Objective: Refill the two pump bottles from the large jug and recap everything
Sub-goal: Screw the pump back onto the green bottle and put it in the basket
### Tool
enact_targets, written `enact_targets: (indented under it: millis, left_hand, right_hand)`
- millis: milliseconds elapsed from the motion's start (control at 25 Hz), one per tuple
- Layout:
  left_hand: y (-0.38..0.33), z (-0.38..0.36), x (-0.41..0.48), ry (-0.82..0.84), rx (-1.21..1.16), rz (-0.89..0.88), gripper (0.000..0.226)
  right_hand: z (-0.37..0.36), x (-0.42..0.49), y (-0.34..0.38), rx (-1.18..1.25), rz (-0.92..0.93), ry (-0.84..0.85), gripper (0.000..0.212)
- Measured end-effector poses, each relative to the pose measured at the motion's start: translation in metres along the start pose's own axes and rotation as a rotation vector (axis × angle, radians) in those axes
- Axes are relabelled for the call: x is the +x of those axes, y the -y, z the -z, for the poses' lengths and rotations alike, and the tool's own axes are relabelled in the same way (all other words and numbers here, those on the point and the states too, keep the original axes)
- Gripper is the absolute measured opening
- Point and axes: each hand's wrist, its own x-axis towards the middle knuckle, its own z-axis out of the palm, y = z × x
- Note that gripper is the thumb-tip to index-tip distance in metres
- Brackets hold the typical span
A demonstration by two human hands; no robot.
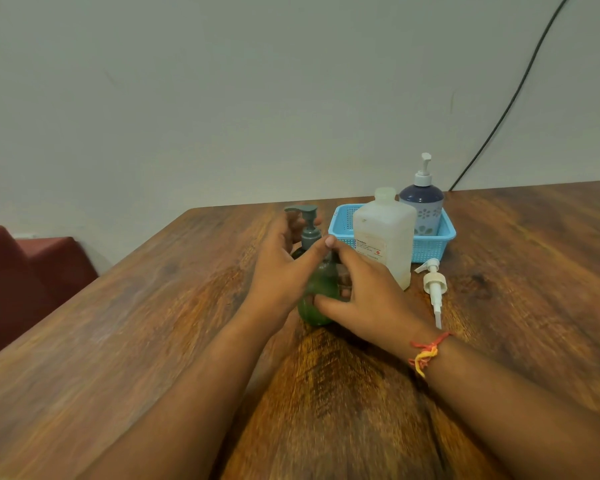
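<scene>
The worktop [118, 341] carries everything. At its far side the large jug [383, 237] stands upright with its cap on, touching the front of the blue basket [430, 244]. 1 pump bottle, the blue flowered bottle [423, 206], stands in that basket with its pump fitted. The green pump bottle [314, 313] stands nearer me, just left of the jug, between both hands. My right grip [371, 296] wraps the green body, thumb in front and fingers round the far side. My left grip [284, 268] curls round the collar of the grey pump head [307, 226], which sits on the neck. A loose white pump [434, 289] lies flat just right of the jug.

I judge this as the twist of the green bottle's pump. The blur hides whether it is coming off or going on. The next move needs the body held steady while the collar turns, with the bottle kept upright.
</scene>
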Motion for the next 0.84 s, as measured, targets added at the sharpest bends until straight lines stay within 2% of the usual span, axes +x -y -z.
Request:
enact_targets:
  millis: [120, 280, 400, 440, 520, 560, 600, 720, 840]
  left_hand:
    - [0.0001, 0.0041, -0.0005, -0.026, -0.119, 0.044, 0.053]
    - [-0.0045, 0.0034, -0.0017, 0.021, -0.205, 0.098, 0.039]
    - [-0.0052, 0.0001, -0.0009, 0.06, -0.156, 0.112, 0.035]
    - [-0.0045, -0.0015, -0.0009, 0.065, -0.107, 0.093, 0.04]
    - [-0.0005, -0.0014, 0.0005, 0.002, -0.059, 0.071, 0.069]
    - [0.0008, -0.0003, 0.0014, -0.041, -0.079, 0.073, 0.075]
    - [0.0009, 0.0013, 0.0017, -0.054, -0.111, 0.073, 0.074]
    - [-0.0013, 0.0047, 0.0007, 0.001, -0.197, 0.102, 0.05]
    - [-0.0035, 0.0032, -0.0007, 0.008, -0.142, 0.087, 0.032]
  right_hand:
    - [0.0002, 0.0006, -0.0012, 0.042, 0.006, -0.003, 0.08]
    - [0.0009, -0.0006, -0.0002, 0.068, -0.005, -0.004, 0.084]
    - [0.0018, -0.0002, -0.0002, 0.04, -0.007, 0.012, 0.083]
    - [0.0021, -0.0002, 0.0, 0.033, -0.006, 0.016, 0.081]
    - [0.0019, 0.0, -0.0001, 0.022, -0.001, 0.01, 0.078]
    - [0.0013, 0.0005, -0.0011, 0.026, -0.002, 0.003, 0.079]
    - [0.0008, 0.0008, -0.0019, 0.034, -0.005, -0.003, 0.081]
    - [0.0013, 0.0007, -0.0024, 0.081, -0.035, -0.003, 0.086]
    - [0.003, -0.0006, -0.0007, 0.11, -0.033, 0.004, 0.083]
